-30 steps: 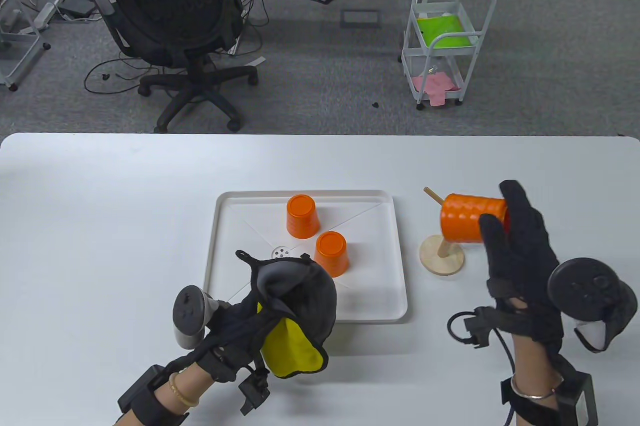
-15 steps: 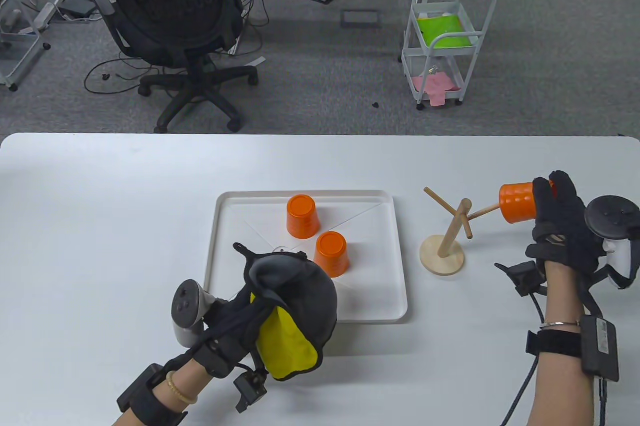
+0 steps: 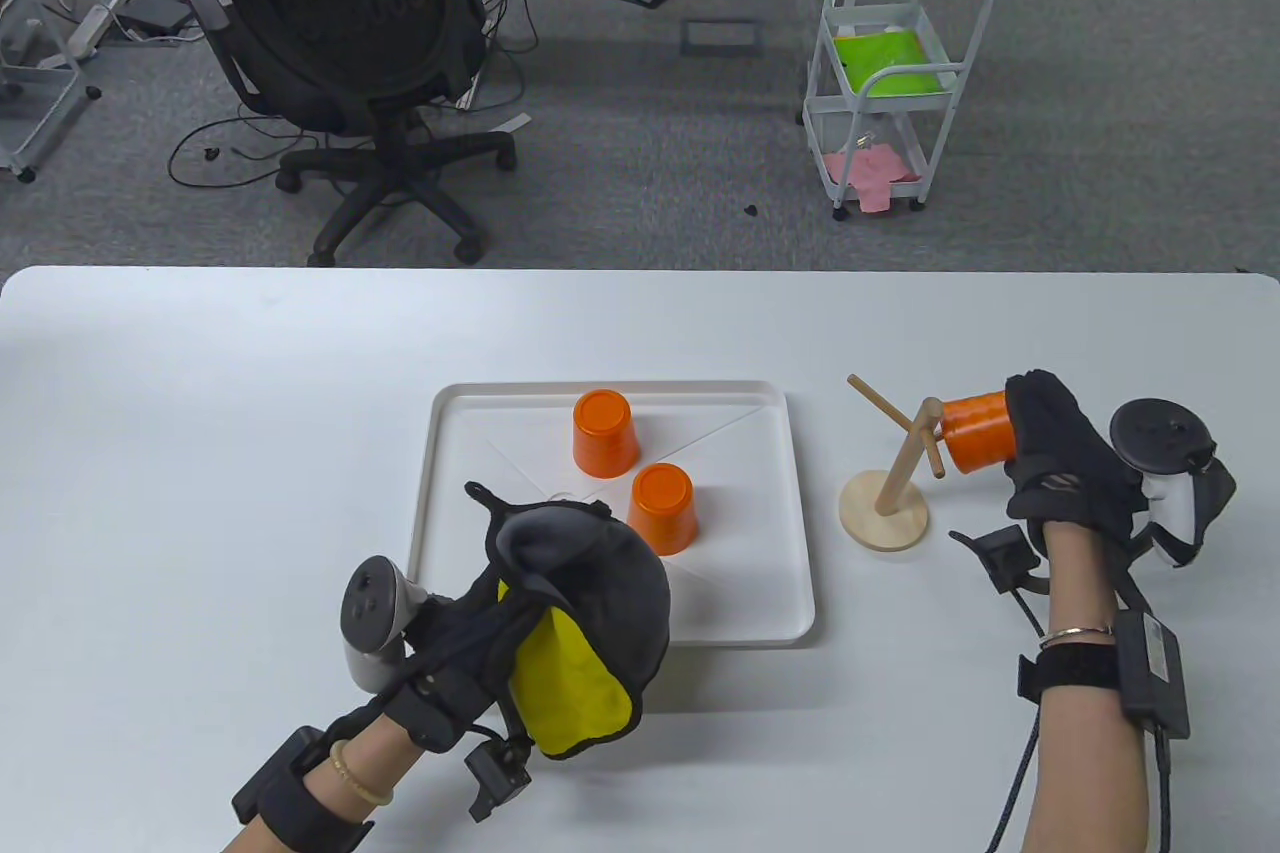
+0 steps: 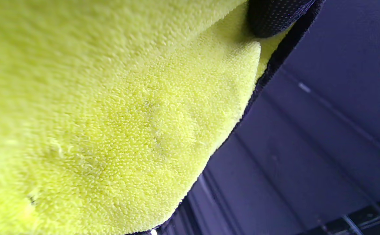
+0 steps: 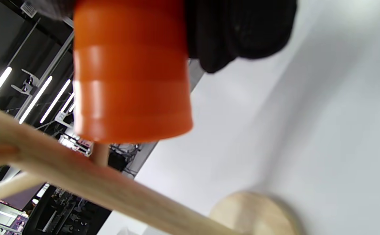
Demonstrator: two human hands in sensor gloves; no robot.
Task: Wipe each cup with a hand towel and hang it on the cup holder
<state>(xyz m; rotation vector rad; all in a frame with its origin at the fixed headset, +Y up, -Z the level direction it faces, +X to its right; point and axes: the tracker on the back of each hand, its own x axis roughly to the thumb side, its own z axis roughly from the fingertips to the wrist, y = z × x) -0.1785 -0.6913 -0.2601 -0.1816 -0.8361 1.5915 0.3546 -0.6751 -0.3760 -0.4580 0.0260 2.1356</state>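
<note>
My right hand (image 3: 1045, 453) grips an orange cup (image 3: 975, 431) lying sideways on a right-hand peg of the wooden cup holder (image 3: 884, 503), its mouth close to the post. In the right wrist view the cup (image 5: 129, 71) sits over the peg, above the post (image 5: 79, 176), with my gloved fingers (image 5: 238, 29) on its right side. My left hand (image 3: 470, 633) holds the grey and yellow hand towel (image 3: 585, 633) bunched over the tray's near edge; its yellow side (image 4: 111, 114) fills the left wrist view. Two orange cups (image 3: 604, 433) (image 3: 663, 507) stand upside down on the white tray (image 3: 450, 453).
Another bare peg (image 3: 868, 393) of the holder sticks out to the upper left. Beyond the table's far edge stand an office chair (image 3: 350, 43) and a white cart (image 3: 885, 93). The tray has a small drain (image 3: 560, 501) near the towel.
My right hand moved right, then back left, sliding the orange cup along the right peg toward the post. The left hand with the towel barely shifted.
</note>
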